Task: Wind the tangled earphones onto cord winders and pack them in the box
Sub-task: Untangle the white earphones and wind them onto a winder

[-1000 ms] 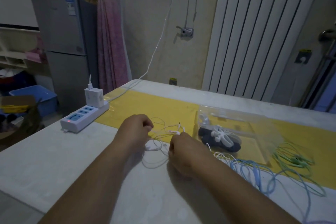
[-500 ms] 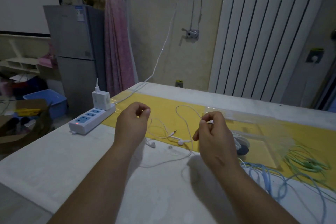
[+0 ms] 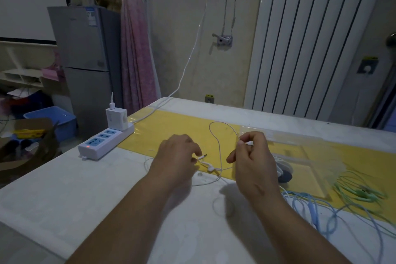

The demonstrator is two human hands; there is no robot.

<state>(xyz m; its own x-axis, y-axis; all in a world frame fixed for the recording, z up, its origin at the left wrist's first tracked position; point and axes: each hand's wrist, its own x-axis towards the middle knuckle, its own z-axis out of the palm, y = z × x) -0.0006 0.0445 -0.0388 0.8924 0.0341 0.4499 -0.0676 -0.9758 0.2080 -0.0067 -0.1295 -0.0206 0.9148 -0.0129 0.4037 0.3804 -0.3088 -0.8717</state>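
Both hands on white earphones

Thin white earphones point(image 3: 215, 152) lie tangled on the table point(image 3: 64, 188) at the yellow mat point(image 3: 171, 126) edge, one loop arching up. Right hand point(image 3: 251, 161) is raised, back to camera, thumb and forefinger pinched shut on the cord near the loop's top, other fingers curled. Left hand point(image 3: 176, 158) sits low, palm down, fingers bent, tips closed on the plug end. Clear box point(image 3: 300, 146) sits right, blue earphones point(image 3: 310, 210) and green earphones point(image 3: 360, 191) beside it.

white table point(image 3: 90, 195) carries yellow mat point(image 3: 177, 126), power strip point(image 3: 105, 142), earphone cords point(image 3: 308, 206), clear box point(image 3: 308, 156).
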